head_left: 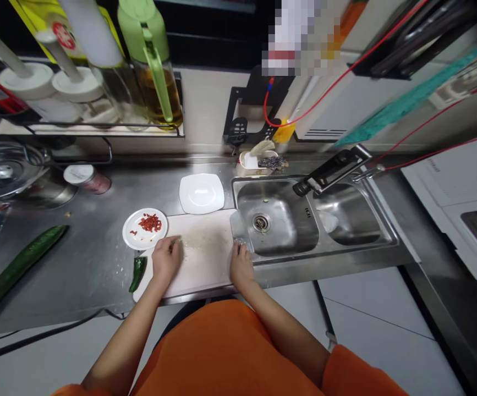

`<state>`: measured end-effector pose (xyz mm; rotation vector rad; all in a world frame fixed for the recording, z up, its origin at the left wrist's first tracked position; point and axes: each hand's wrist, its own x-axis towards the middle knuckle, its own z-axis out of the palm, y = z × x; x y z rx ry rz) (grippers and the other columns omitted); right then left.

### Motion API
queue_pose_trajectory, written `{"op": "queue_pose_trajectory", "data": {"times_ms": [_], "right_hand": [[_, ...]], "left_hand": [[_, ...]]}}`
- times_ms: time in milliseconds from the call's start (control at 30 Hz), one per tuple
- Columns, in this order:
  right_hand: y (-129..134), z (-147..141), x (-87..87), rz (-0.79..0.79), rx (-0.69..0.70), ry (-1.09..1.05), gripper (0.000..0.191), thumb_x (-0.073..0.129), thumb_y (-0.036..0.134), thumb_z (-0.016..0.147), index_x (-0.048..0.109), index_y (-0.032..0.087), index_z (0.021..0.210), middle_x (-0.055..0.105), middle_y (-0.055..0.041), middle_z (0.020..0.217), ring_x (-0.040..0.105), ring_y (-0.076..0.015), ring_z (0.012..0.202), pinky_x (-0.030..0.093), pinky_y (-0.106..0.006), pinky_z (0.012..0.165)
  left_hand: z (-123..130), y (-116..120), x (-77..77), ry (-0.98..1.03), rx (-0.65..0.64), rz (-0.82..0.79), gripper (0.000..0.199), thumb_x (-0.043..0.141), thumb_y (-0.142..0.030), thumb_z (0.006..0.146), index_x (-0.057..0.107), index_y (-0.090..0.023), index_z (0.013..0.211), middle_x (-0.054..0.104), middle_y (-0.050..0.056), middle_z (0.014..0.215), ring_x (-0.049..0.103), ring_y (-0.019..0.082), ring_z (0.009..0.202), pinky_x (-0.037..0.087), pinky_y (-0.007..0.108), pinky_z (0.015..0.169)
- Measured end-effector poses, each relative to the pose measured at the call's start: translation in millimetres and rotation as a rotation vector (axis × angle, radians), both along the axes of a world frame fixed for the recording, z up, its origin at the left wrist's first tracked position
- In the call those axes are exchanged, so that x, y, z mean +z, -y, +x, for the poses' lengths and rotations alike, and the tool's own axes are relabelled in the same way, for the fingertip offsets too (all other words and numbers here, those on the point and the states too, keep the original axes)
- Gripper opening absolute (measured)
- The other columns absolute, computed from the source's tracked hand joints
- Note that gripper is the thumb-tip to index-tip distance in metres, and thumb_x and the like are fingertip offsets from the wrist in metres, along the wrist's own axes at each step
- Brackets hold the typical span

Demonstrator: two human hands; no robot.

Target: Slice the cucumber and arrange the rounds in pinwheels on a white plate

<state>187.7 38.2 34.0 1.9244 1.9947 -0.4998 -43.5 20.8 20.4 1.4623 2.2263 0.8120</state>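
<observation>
Head view | grasping broad grey metal cleaver (pixel 240 226) with right hand (pixel 242 267), at right edge of pale rectangular cutting board (pixel 205 267) | left hand (pixel 166 260) curled at board's left side, cannot tell whether holding anything | glossy dark-green vegetable piece (pixel 138 274) by board's left edge

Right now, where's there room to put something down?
Bare counter lies between the long cucumber and green pepper, with small specks. On the chopping board, between left hand and right hand, are only bits. It's crowded around the left hand, pepper and round plate.
</observation>
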Motion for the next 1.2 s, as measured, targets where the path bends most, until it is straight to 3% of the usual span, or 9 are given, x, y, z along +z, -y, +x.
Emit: {"op": "queue_pose_trajectory", "data": {"times_ms": [167,367,467,600,733,867,1067,1200], "right_hand": [[-1.0,-1.6,0.6,0.001,0.023,0.034,0.056,0.028,0.003,0.087,0.027,0.01,0.143,0.04,-0.0218,0.13,0.045,-0.0255,0.112,0.046,-0.033,0.083],[-10.5,4.5,9.3,0.016,0.038,0.008,0.053,0.03,0.005,0.087,0.034,0.013,0.139,0.043,-0.0181,0.124,0.04,-0.0266,0.114,0.043,-0.035,0.083],[-40.9,4.1,15.2,0.055,0.063,-0.079,0.053,0.037,0.009,0.087,0.032,0.013,0.139,0.042,-0.0176,0.125,0.037,-0.0268,0.115,0.04,-0.036,0.087],[-106.9,-8.7,15.8,0.04,0.014,-0.19,0.051,0.036,0.018,0.09,0.029,0.011,0.14,0.042,-0.018,0.126,0.035,-0.0287,0.115,0.037,-0.039,0.089],[-162.2,-27.7,6.0,0.021,-0.054,-0.299,0.045,0.034,0.013,0.088,0.039,0.012,0.133,0.048,-0.016,0.122,0.036,-0.028,0.113,0.036,-0.039,0.088],[-185.0,-38.3,-5.4,-0.017,-0.059,-0.322,0.034,0.038,0.012,0.085,0.053,0.014,0.115,0.055,-0.0123,0.112,0.041,-0.0244,0.107,0.036,-0.034,0.086],[-184.4,-32.2,-4.7,-0.025,-0.069,-0.347,0.034,0.034,0.011,0.085,0.057,0.017,0.11,0.058,-0.0072,0.107,0.044,-0.0206,0.098,0.034,-0.029,0.082],[-163.0,-19.9,8.1,-0.004,-0.048,-0.375,0.035,0.034,0.011,0.085,0.056,0.016,0.112,0.058,-0.0074,0.105,0.044,-0.0186,0.095,0.031,-0.027,0.083]], "left_hand": [[5.9,-43.5,-2.4,0.025,0.035,-0.098,0.033,0.048,-0.032,0.08,0.063,-0.015,0.103,0.065,0.008,0.089,0.058,0.02,0.082,0.044,0.032,0.083],[9.8,-92.5,-5.7,0.021,0.108,-0.179,0.038,0.05,-0.036,0.078,0.06,-0.014,0.108,0.064,0.011,0.098,0.057,0.023,0.091,0.042,0.032,0.085],[11.3,-108.0,-5.4,0.015,0.116,-0.249,0.033,0.049,-0.038,0.079,0.061,-0.016,0.1,0.065,0.011,0.094,0.058,0.022,0.088,0.042,0.032,0.081],[11.8,-122.8,-5.5,0.033,0.13,-0.329,0.027,0.049,-0.037,0.079,0.062,-0.017,0.091,0.066,0.01,0.086,0.06,0.023,0.081,0.041,0.032,0.077],[10.5,-132.3,-6.6,0.081,0.167,-0.373,0.024,0.052,-0.033,0.077,0.061,-0.016,0.091,0.067,0.009,0.083,0.061,0.024,0.079,0.041,0.032,0.073],[9.8,-136.8,-6.8,0.146,0.222,-0.386,0.021,0.055,-0.029,0.074,0.061,-0.017,0.09,0.067,0.006,0.081,0.061,0.021,0.074,0.041,0.029,0.07],[12.7,-132.0,-3.3,0.195,0.271,-0.348,0.014,0.055,-0.027,0.072,0.058,-0.018,0.082,0.062,0.001,0.072,0.057,0.016,0.067,0.039,0.026,0.066],[19.3,-106.5,4.1,0.2,0.251,-0.296,0.011,0.054,-0.028,0.072,0.054,-0.019,0.079,0.06,-0.001,0.071,0.055,0.015,0.066,0.038,0.025,0.066]]}}
